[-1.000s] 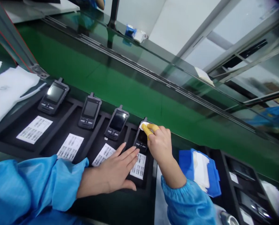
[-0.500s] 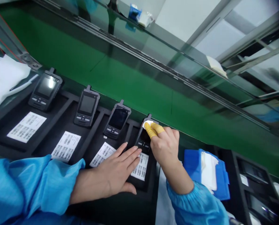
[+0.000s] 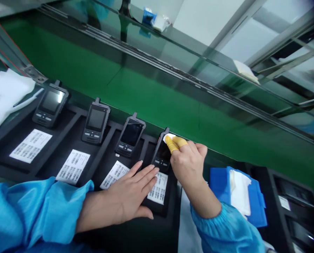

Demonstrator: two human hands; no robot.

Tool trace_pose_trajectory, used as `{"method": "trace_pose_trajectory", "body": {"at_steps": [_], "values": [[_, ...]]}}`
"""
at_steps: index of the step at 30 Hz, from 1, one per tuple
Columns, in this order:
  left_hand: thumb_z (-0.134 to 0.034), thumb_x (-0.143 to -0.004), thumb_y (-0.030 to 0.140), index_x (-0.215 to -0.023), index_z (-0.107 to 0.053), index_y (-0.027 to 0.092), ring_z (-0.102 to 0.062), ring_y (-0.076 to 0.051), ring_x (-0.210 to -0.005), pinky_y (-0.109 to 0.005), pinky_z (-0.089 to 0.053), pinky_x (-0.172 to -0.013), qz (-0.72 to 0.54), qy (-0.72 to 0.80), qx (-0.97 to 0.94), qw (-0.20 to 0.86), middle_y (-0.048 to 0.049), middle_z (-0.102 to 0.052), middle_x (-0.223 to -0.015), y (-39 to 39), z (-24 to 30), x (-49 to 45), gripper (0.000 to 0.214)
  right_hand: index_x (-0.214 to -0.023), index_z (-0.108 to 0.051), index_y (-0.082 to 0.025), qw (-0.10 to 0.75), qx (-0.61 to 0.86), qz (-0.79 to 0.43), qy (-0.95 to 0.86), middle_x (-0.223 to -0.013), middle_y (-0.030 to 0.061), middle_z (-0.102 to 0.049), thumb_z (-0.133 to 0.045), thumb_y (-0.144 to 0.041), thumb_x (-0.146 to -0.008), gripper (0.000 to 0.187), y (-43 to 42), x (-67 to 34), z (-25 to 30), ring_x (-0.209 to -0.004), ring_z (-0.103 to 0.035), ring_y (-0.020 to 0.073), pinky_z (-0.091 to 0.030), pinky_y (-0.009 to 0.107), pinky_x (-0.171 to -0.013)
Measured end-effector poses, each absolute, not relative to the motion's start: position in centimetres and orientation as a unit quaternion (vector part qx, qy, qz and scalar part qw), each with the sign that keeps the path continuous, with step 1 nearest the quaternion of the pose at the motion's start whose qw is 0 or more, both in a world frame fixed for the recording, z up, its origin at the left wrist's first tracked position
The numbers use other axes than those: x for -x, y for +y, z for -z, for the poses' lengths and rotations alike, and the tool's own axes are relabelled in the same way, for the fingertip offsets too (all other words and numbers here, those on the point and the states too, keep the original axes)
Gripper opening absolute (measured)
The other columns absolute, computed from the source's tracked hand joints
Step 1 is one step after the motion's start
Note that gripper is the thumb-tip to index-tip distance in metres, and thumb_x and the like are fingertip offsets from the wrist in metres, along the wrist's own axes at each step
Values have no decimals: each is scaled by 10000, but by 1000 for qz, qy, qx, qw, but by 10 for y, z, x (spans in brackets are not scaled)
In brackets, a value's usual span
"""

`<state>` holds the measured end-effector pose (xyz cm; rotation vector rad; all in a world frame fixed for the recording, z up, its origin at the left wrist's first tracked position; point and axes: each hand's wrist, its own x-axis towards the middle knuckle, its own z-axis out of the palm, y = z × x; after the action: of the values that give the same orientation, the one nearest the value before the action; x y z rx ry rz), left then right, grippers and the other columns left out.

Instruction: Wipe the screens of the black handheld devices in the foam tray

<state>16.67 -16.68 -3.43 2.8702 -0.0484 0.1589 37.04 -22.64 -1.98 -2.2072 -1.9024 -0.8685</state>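
Observation:
Several black handheld radios with screens lie in a black foam tray (image 3: 45,168), each above a barcode label sheet. My right hand (image 3: 186,158), with yellow finger cots on two fingers, pinches a small white wipe (image 3: 169,136) against the top of the rightmost radio (image 3: 161,154). That radio's upper right side is hidden behind the fingers. My left hand (image 3: 132,195) lies flat with fingers spread over the label sheet (image 3: 157,188) below this radio, fingertips at its lower edge. The neighbouring radio (image 3: 130,135) has a dark screen and a label (image 3: 115,174) partly under my left hand.
Two more radios stand to the left, one (image 3: 96,121) beside another (image 3: 50,103). A blue packet (image 3: 220,182) with white wipes (image 3: 240,193) lies at the right, beside a second black tray (image 3: 271,200). Behind the tray runs a green belt surface (image 3: 151,91). White sheeting (image 3: 9,91) lies at far left.
My right hand and the wipe have shifted slightly to the right across the top of the rightmost radio. My left hand stays flat in its place. The camera view has tilted a little.

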Motion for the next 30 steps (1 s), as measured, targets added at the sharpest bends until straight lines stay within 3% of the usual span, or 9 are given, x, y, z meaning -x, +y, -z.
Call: {"method": "trace_pose_trajectory", "body": {"at_steps": [8,15,20,26,30], "values": [[-418,-853,648,-1335,-420,52,-242,-295,-1381,-481,-112,-1141,-55,-15,-989,133,-174,-332,-1456,-167,36,-166,766,-549,-527,-195,93,736,266,-616,-716,11,-555,-460,-45,-793,295,-259,-362,31,-721,-411,148,-258,349,-733],[-449,-844,641,-1331,-425,45,-268,-304,-1370,-486,-130,-1134,-41,-13,-989,140,-187,-351,-1442,-167,33,-168,770,-638,-580,-196,80,703,248,-662,-861,15,-639,-446,-51,-833,278,-252,-348,23,-754,-434,145,-233,365,-763],[-416,-858,645,-1341,-416,60,-257,-307,-1374,-490,-154,-1124,-7,-12,-990,143,-174,-300,-1469,-166,30,-170,759,-748,-627,-206,82,711,285,-638,-824,4,-633,-444,-62,-843,251,-226,-368,20,-761,-423,153,-214,365,-755],[-448,-845,644,-1352,-409,84,-231,-299,-1385,-487,-130,-1133,-3,-7,-988,154,-167,-321,-1462,-167,30,-170,756,-638,-611,-196,129,686,207,-686,-785,4,-621,-438,-43,-826,298,-253,-347,30,-776,-455,139,-225,369,-758],[-469,-841,633,-1348,-412,75,-235,-299,-1384,-485,-137,-1133,-18,-6,-987,162,-178,-321,-1459,-167,30,-170,756,-763,-648,-215,134,681,187,-695,-868,2,-654,-441,-72,-847,265,-270,-337,34,-840,-486,145,-250,372,-782]]}}
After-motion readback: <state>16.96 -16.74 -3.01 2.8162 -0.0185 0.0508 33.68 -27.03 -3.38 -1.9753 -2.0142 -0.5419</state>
